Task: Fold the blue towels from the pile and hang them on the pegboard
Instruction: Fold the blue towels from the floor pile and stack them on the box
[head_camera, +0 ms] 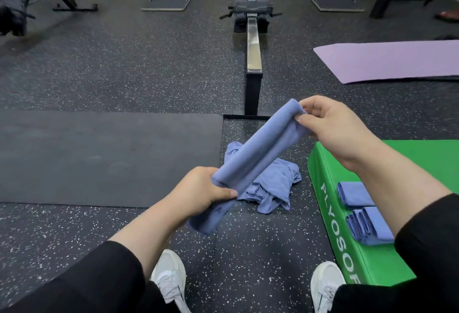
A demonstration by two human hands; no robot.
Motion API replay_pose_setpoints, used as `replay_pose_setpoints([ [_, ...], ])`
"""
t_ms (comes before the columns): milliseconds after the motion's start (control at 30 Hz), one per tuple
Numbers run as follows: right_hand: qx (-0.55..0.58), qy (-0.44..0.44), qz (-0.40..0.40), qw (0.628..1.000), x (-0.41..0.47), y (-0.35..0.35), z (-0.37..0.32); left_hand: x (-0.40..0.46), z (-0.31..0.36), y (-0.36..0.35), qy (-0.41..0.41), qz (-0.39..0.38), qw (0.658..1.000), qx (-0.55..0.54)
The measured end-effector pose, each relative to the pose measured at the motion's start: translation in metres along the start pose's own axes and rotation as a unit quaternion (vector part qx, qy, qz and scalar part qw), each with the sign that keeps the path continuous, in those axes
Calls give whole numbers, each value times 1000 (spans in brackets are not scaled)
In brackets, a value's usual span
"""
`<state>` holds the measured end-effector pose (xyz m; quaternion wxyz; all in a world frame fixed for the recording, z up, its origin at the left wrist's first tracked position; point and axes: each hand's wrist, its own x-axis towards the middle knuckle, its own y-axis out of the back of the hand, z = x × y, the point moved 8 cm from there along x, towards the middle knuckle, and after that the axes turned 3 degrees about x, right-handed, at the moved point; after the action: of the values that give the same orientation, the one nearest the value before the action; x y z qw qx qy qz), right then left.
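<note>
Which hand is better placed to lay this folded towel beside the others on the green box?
Probably the right hand: it pinches the towel just above the green box, where folded towels lie.

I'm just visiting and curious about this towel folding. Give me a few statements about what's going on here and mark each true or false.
1. Both hands hold one blue towel, the left hand at its near end and the right hand at its far end. True.
2. The pile of unfolded towels lies on the purple mat. False: it lies on the speckled floor.
3. Folded towels rest on the green box. True.
4. The green box is on the person's left. False: it is on their right.
5. The held towel is spread out flat. False: it is folded into a narrow strip.
</note>
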<state>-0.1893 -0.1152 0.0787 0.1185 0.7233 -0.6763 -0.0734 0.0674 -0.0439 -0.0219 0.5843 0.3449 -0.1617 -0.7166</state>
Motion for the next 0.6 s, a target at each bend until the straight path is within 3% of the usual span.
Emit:
replay_pose_setpoints([
  [133, 12, -42, 60, 997, -1, 23, 19, -8, -10, -2, 18, -26, 999, -24],
  [300, 22, -102, 81, 991, -12, 60, 45, -15, 2, 3, 2, -22, 994, -112],
  [600, 16, -172, 141, 975, -61, 179, 76, 1, 81, -48, -47, -31, 981, -184],
])
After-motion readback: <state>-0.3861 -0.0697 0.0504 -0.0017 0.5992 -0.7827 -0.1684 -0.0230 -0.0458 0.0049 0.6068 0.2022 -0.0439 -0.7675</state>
